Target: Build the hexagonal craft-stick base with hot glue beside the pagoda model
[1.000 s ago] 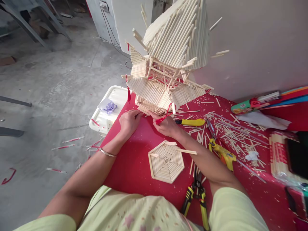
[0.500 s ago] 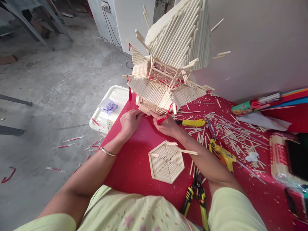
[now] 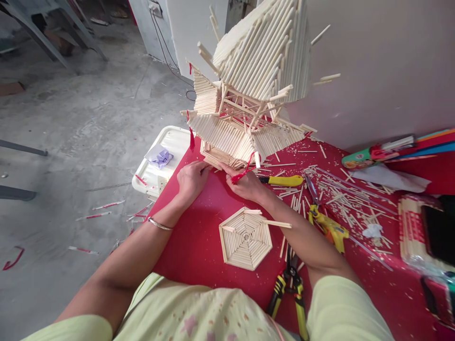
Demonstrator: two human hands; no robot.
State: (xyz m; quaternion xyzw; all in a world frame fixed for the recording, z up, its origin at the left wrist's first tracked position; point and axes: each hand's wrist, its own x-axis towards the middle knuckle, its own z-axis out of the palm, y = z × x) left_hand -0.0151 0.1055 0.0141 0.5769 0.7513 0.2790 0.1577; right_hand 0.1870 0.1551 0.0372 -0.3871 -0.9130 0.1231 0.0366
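A pagoda model [image 3: 263,52] built of thin wooden sticks stands at the table's far side, with red tassels [image 3: 192,139] hanging from its lower roof corners. My left hand [image 3: 192,181] is closed at the front left edge of its base [image 3: 216,155], fingertips against the sticks. To the right, my right hand [image 3: 249,185] grips the same edge, its index finger stretched along it; a tassel hangs in front, and the roof hides part of the fingertips. Nearer to me, a flat heptagon-like stick panel [image 3: 246,248] lies on the red table [image 3: 192,255], a few loose sticks on it.
Right of my hands lie a yellow-handled cutter [image 3: 286,181], a yellow glue gun [image 3: 330,229], cutting pliers [image 3: 292,279] and scattered stick offcuts [image 3: 341,203]. Packed sticks [image 3: 412,227] sit at the far right. A white lidded box [image 3: 174,137] stands left of the table.
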